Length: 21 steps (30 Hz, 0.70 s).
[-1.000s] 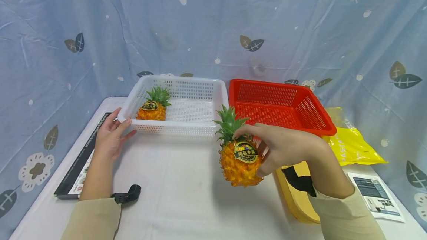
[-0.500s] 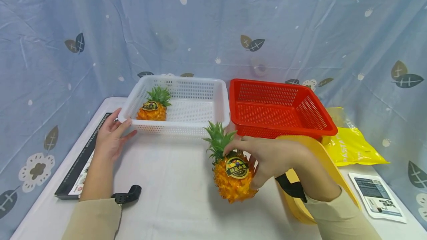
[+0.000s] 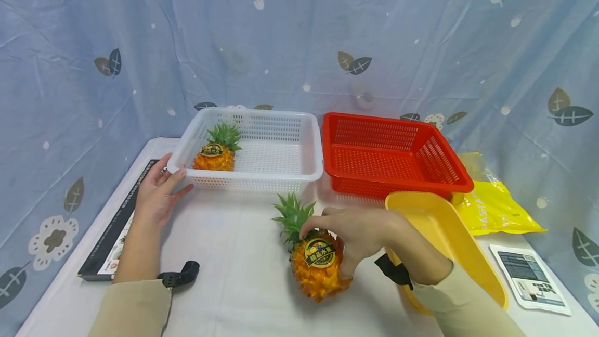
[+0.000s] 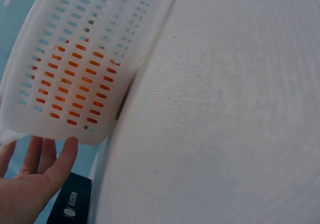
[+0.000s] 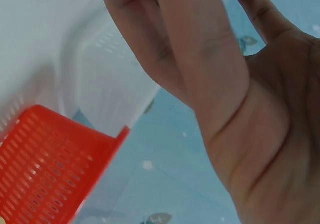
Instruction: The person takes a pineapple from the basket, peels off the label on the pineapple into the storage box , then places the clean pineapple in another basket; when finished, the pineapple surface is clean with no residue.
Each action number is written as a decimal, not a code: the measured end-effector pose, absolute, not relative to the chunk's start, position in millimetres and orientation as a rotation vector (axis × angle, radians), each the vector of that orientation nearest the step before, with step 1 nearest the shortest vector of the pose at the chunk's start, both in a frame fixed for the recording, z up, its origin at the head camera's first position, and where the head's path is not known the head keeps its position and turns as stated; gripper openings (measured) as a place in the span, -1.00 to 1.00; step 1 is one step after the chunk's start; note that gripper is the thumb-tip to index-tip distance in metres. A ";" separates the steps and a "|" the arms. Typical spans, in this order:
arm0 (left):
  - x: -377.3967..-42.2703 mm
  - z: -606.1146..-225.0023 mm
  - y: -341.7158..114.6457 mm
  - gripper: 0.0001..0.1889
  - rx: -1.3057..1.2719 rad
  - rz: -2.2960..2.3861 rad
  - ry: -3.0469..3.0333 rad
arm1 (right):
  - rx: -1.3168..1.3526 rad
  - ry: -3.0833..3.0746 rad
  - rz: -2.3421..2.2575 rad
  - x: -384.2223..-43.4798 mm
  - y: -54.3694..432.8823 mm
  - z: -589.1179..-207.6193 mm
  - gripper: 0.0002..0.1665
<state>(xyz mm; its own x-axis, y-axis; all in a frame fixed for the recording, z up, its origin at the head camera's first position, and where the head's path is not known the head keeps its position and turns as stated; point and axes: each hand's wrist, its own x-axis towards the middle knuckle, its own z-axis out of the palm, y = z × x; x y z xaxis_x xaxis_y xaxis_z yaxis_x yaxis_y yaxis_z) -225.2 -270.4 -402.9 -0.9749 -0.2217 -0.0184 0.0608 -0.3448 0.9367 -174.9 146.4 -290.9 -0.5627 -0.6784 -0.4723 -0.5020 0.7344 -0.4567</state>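
In the head view, my right hand (image 3: 360, 235) grips a small orange pineapple (image 3: 314, 274) with a green crown and a black-and-gold label. It is tilted over the white table, crown toward the upper left. The right wrist view shows mostly my fingers and palm; only slivers of the fruit appear at the top edge. My left hand (image 3: 156, 196) touches the front left corner of a white basket (image 3: 252, 175), its fingers fairly straight in the left wrist view. Inside that basket lies another labelled pineapple (image 3: 214, 163), seen as orange through the holes in the left wrist view.
To the right of the white basket stands a red basket (image 3: 388, 186). A yellow tray (image 3: 449, 228) lies beside my right forearm. Further right are a yellow pasta bag (image 3: 496, 209) and a white pouch (image 3: 529, 277). A black box (image 3: 109, 238) lies under my left forearm.
My right hand has brought the pineapple down, toward me and to the left, away from the red basket. More of the yellow tray shows. The left hand stays at the basket corner.
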 end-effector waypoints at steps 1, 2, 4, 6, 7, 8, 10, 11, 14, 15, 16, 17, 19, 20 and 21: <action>-225.0 -402.9 -270.2 -0.18 0.218 -2.430 -1.694 | -0.888 2.294 -0.349 -176.7 145.4 -293.1 -0.03; -224.9 -402.8 -270.1 -0.18 0.220 -2.433 -1.690 | -0.900 2.296 -0.339 -178.6 144.6 -295.2 -0.03; -224.9 -402.6 -269.8 -0.18 0.222 -2.431 -1.690 | -0.916 2.293 -0.322 -182.3 142.9 -298.6 -0.02; -225.3 -402.2 -269.7 -0.18 0.216 -2.437 -1.680 | -0.927 2.291 -0.304 -186.0 141.3 -301.3 -0.02; -225.5 -402.1 -269.5 -0.18 0.214 -2.436 -1.680 | -0.932 2.292 -0.293 -187.6 140.8 -302.2 -0.01; -225.7 -402.1 -269.6 -0.18 0.206 -2.441 -1.671 | -0.938 2.290 -0.285 -189.3 140.4 -303.0 0.00; -226.1 -402.0 -269.5 -0.18 0.199 -2.442 -1.666 | -0.945 2.282 -0.275 -192.8 139.8 -303.4 0.02; -226.1 -401.8 -269.5 -0.18 0.198 -2.442 -1.663 | -0.941 2.276 -0.277 -194.6 139.8 -303.4 0.03; -225.8 -401.7 -269.8 -0.19 0.199 -2.437 -1.662 | -0.937 2.245 -0.298 -200.4 140.8 -302.7 0.04; -225.5 -401.7 -269.8 -0.19 0.203 -2.437 -1.664 | -0.933 2.232 -0.309 -201.9 141.2 -302.3 0.05; -225.1 -401.7 -269.7 -0.18 0.206 -2.435 -1.666 | -0.933 2.222 -0.317 -203.4 141.9 -302.2 0.05; -224.9 -401.7 -269.6 -0.18 0.210 -2.433 -1.670 | -0.929 2.210 -0.327 -204.6 142.5 -302.1 0.05; -224.7 -402.1 -269.4 -0.18 0.213 -2.432 -1.675 | -0.926 2.193 -0.342 -206.7 143.5 -301.7 0.06; -224.6 -402.1 -269.2 -0.18 0.214 -2.432 -1.674 | -0.927 2.186 -0.348 -207.4 144.0 -301.8 0.06; -224.4 -402.0 -269.0 -0.18 0.213 -2.435 -1.674 | -0.930 2.180 -0.357 -208.1 144.5 -301.9 0.06</action>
